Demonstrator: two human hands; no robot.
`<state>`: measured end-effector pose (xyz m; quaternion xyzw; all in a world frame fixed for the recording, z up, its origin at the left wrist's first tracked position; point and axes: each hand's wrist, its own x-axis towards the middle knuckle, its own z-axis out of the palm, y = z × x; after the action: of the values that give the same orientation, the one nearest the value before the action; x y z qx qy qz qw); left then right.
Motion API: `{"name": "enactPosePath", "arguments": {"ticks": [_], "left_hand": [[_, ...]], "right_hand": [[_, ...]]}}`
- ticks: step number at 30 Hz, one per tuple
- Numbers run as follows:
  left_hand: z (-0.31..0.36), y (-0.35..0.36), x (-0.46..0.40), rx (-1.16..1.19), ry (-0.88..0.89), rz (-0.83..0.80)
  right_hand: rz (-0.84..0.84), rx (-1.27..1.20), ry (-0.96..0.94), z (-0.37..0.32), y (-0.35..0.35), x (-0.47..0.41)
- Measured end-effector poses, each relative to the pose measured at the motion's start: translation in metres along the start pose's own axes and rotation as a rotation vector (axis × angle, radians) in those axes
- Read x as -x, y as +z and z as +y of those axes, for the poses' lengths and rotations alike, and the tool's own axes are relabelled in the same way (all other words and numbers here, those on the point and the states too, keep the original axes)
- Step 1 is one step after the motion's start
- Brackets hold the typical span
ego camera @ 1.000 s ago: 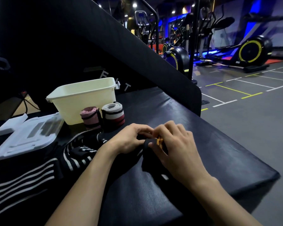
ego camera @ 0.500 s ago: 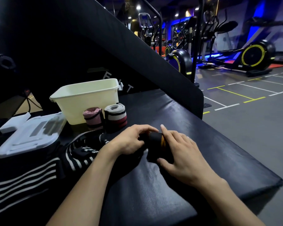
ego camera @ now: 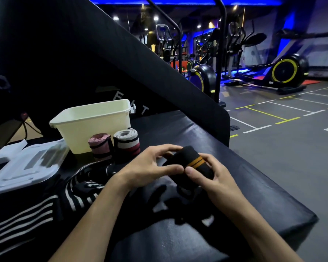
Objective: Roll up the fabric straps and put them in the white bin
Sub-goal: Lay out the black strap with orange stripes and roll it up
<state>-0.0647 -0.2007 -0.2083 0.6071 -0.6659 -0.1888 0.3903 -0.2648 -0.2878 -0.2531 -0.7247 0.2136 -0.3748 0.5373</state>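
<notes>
black strap roll (ego camera: 189,164) with orange stripe lifted off table (ego camera: 244,186), both hands clamped on it: left hand (ego camera: 146,167), right hand (ego camera: 212,176). loose tail (ego camera: 186,191) hangs beneath; slack grip risks unrolling. white bin (ego camera: 95,125) beyond left hand, two finished rolls (ego camera: 114,146) before it.

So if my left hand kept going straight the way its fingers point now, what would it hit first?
Almost at once, the rolled black fabric strap with orange stripes that the left hand already grips, then probably the right hand holding its other side, though depth is hard to judge.
</notes>
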Motion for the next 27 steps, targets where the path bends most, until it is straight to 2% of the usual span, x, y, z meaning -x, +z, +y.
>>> {"name": "enactPosePath", "arguments": {"ticks": [5, 10, 15, 20, 24, 27], "left_hand": [[0.025, 0.020, -0.003, 0.114, 0.089, 0.216], [0.035, 0.043, -0.007, 0.262, 0.126, 0.234], [0.036, 0.041, -0.007, 0.359, 0.102, 0.133], [0.035, 0.038, -0.007, 0.373, 0.075, 0.102], [0.033, 0.037, -0.005, 0.361, 0.014, 0.020], [0.033, 0.041, -0.003, 0.457, 0.022, -0.048]], "right_hand": [[-0.081, -0.508, 0.127, -0.009, -0.009, 0.009], [-0.020, -0.535, 0.155, -0.011, -0.015, 0.016], [-0.019, -0.626, 0.212, -0.015, -0.021, 0.021], [-0.060, -0.743, 0.279, -0.017, -0.025, 0.024], [-0.196, -0.810, 0.393, -0.015, -0.031, 0.023], [-0.310, -0.834, 0.425, -0.016, -0.033, 0.024]]}}
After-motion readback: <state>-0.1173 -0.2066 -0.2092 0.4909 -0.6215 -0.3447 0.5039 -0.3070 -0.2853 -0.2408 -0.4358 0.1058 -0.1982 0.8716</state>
